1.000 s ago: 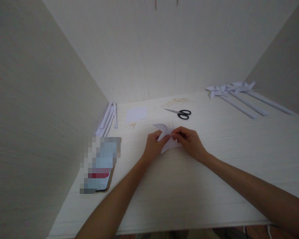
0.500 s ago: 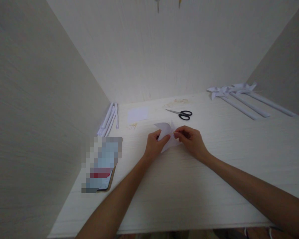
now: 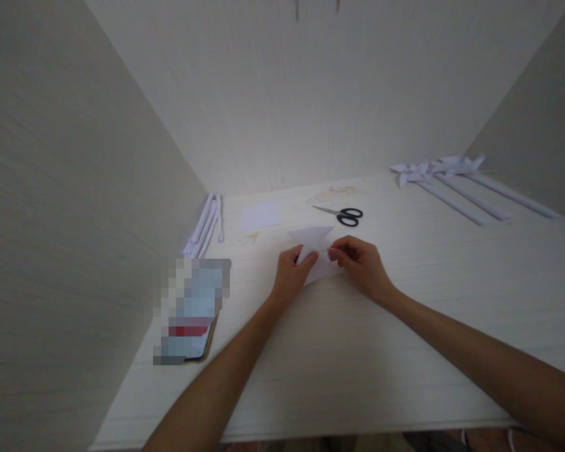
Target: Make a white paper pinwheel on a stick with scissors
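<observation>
My left hand (image 3: 292, 271) is closed on a sheet of white paper (image 3: 317, 270), thumb on top. The paper has cut flaps; one pointed flap (image 3: 311, 235) stands up at the far side. Close by on the right, my right hand (image 3: 358, 260) is closed in a pinch at the paper's middle. A thin pale stick, seemingly a toothpick (image 3: 324, 251), reaches from its fingertips toward my left thumb. How far the stick goes into the paper cannot be made out. Black-handled scissors (image 3: 346, 215) lie just beyond the hands.
Several toothpicks (image 3: 251, 238) and a white paper square (image 3: 260, 216) lie at the back left. Rolled paper sticks (image 3: 206, 226) rest by the left wall, behind a phone (image 3: 198, 314). Paper pinwheels (image 3: 417, 172) on paper sticks lie at the back right.
The far flap of the paper, curled toward the middle before, now spreads out flat and pointed. Both hands have stayed nearly in place.
</observation>
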### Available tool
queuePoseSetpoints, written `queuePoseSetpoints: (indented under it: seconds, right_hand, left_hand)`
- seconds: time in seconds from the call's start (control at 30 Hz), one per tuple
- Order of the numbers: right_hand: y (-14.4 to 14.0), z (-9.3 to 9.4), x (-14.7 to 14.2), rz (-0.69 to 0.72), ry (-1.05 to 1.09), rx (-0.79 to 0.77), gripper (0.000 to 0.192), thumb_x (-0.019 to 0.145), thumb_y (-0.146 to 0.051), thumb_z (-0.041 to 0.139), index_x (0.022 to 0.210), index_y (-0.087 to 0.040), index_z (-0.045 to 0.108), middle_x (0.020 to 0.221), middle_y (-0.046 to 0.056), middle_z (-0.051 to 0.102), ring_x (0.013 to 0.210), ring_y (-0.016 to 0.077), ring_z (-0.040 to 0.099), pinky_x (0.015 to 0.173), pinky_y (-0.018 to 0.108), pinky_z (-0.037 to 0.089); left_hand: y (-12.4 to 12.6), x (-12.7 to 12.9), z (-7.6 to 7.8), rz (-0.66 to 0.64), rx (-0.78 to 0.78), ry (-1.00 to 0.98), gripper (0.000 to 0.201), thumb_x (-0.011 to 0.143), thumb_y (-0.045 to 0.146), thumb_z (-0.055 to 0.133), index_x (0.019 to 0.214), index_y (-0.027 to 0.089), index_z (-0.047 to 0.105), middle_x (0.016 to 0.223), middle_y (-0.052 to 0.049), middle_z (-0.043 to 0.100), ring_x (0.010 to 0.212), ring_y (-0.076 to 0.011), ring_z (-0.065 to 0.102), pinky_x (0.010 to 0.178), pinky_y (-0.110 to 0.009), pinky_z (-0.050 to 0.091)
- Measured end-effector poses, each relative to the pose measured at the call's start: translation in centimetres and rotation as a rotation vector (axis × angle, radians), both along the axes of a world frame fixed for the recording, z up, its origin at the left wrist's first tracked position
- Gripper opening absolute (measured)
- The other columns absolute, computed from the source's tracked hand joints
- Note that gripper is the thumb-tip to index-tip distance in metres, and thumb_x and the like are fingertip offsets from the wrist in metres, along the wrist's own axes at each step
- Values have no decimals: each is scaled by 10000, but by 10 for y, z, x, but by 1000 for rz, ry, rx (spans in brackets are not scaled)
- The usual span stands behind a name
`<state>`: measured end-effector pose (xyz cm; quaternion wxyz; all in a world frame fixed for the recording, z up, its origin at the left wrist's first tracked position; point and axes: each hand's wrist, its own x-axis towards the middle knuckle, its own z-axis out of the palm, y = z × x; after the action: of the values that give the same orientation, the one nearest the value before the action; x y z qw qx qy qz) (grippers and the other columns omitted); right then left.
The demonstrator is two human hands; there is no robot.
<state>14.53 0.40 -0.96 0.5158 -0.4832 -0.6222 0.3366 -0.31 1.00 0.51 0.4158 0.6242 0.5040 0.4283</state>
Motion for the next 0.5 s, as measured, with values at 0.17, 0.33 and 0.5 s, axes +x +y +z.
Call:
queuePoseSetpoints:
  seconds: [0.17, 0.33, 0.5]
  right_hand:
    - [-2, 2, 0, -8, 62, -6, 116, 697, -286, 582, 681, -174, 553, 578, -17, 538, 506, 97, 458, 488, 233, 356]
    - [3, 1, 5, -66, 252, -5, 115, 690, -259, 576, 613, -182, 540, 549, -43, 471, 522, 86, 413, 502, 225, 317]
    - [17, 3, 17, -76, 584, -184, 104, 673, -246, 591, 586, -192, 578, 619, -38, 529, 569, 71, 432, 532, 202, 317]
  left_hand:
    - [2, -1, -1, 58, -26, -34, 210, 665, 327, 531, 582, 135, 544, 535, 29, 459, 502, -82, 387, 462, -200, 313]
    - [3, -4, 0, 66, -59, -118, 204, 661, 312, 556, 574, 128, 555, 538, 25, 484, 490, -75, 407, 452, -192, 315]
    - [4, -11, 3, -168, -278, -152, 230, 624, 349, 608, 607, 121, 583, 531, 18, 528, 443, -74, 440, 423, -189, 320]
